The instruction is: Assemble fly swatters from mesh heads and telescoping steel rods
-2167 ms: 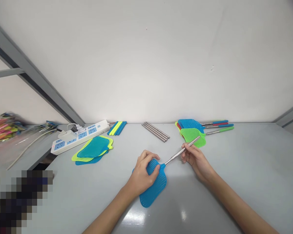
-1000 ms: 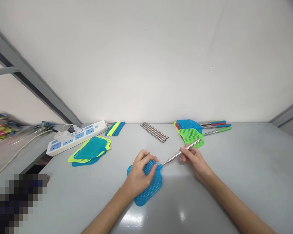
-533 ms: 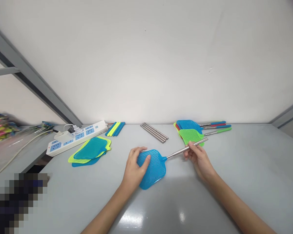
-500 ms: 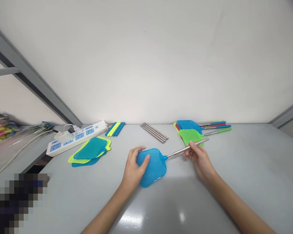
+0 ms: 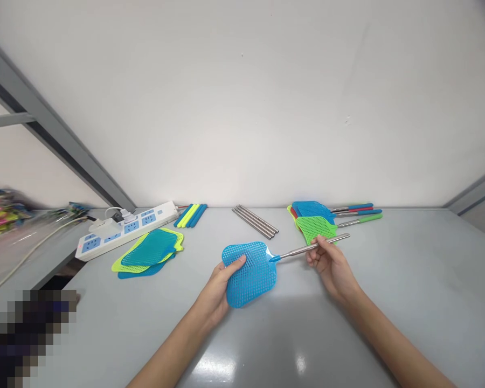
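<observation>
A blue fly swatter head [image 5: 253, 277] with a mesh of small holes is gripped by my left hand [image 5: 216, 293], thumb on top and the other fingers hidden beneath it. From its neck runs a metal telescopic rod [image 5: 297, 251], its thin section toward the head. My right hand [image 5: 330, 264] pinches the thicker part of that rod between thumb and fingers; the rod's bare end sticks out to the right. Just behind this hand lies a pile of swatters, a green fly swatter [image 5: 317, 229] uppermost, with coloured grips on their handles.
Several loose metal rods [image 5: 255, 221] lie at the back middle. Left of them are blue and yellow grips [image 5: 191, 215], a stack of teal and yellow swatter heads [image 5: 149, 250] and a white power strip [image 5: 125, 230]. A plastic bag [image 5: 20, 237] is at far left, a wall behind.
My left hand has shifted slightly left and lower on the swatter head, and the head has turned a little. The rod tilts slightly flatter, with my right hand still on it.
</observation>
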A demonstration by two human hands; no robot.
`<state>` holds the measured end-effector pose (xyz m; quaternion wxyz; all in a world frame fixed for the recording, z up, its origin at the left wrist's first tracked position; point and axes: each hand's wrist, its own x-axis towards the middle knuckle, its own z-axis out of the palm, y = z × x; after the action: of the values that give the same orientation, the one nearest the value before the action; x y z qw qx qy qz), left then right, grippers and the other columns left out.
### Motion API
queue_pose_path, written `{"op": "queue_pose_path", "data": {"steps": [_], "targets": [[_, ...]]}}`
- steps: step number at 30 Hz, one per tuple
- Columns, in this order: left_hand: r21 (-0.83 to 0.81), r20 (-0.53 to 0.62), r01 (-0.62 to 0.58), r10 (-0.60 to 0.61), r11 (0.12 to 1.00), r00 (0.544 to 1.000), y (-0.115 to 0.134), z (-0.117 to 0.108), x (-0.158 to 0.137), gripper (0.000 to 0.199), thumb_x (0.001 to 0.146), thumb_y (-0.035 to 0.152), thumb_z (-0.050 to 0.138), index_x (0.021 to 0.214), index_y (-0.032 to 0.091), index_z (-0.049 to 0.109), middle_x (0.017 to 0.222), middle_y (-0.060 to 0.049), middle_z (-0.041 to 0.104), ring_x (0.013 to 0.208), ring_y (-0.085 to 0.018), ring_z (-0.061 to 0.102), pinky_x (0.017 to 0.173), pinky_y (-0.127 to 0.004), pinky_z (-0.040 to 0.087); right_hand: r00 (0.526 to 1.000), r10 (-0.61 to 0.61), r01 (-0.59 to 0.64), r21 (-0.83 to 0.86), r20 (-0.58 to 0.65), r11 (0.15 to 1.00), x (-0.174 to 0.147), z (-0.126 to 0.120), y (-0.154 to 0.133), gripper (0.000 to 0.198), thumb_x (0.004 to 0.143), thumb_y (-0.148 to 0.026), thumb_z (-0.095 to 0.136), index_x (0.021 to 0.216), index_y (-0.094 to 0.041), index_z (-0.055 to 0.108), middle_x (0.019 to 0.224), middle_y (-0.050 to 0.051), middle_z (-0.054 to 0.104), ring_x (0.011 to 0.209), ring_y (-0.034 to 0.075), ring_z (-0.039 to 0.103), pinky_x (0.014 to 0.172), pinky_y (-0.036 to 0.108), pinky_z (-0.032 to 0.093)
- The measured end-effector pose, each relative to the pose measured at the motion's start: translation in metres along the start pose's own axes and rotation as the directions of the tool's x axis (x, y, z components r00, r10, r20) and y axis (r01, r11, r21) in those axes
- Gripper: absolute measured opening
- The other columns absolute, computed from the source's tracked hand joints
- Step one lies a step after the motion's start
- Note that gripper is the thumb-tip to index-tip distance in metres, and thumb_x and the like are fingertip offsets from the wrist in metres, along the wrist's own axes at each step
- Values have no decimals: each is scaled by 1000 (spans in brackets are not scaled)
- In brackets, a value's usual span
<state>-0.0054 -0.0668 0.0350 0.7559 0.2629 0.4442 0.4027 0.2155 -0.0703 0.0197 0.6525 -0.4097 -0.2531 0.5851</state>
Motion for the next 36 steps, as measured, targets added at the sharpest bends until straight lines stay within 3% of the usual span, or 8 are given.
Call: {"op": "queue_pose_path", "data": {"steps": [6,11,14,23,36], "targets": [[-58,136,175,-165,983,977,-1,2,-8,40,72,26,60,108,10,52,104,-16,60,93,-29,57,83,-43,44,1000,-21,21,-20,-17,1000,-3,3,-2,38,75,-43,48,46,-19,42,34,-5,32,34,8,33,37,22,27],[-132,148,281,-261,951,954,-10,5,-9,41,72,23,59,110,11,51,100,-13,63,88,-26,60,84,-41,43,999,50,-52,-172,-15,984,-3,1,3,39,75,-46,45,47,-19,44,33,-4,37,31,9,34,33,22,20],[-175,186,364,-333,915,925,-21,8,-9,40,72,23,59,109,8,52,97,-13,64,87,-25,61,86,-39,42,997,74,-69,-145,31,987,-2,-1,10,43,76,-45,40,42,-19,39,29,-4,32,26,8,29,32,22,19],[-220,87,395,-385,892,919,-27,10,-13,45,70,26,61,110,10,52,98,-13,64,89,-26,60,86,-39,42,987,158,-157,-58,9,986,-4,3,17,43,74,-34,41,37,-21,23,33,-7,17,29,6,18,32,22,15],[-244,37,421,-425,874,904,-21,14,-19,44,68,25,63,109,11,53,95,-12,65,88,-27,60,82,-40,45,982,177,-175,-37,62,984,-15,10,19,45,75,-38,39,37,-21,22,34,-7,15,31,7,18,34,23,16]]}}
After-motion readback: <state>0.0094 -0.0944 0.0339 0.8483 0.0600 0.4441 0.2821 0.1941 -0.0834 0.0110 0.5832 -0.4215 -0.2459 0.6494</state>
